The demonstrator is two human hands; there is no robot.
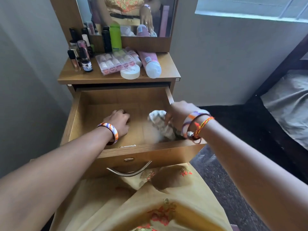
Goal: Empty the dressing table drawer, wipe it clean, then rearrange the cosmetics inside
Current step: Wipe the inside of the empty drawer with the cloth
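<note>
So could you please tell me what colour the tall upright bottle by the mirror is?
The bottle is bright green, seen in the head view.
</note>
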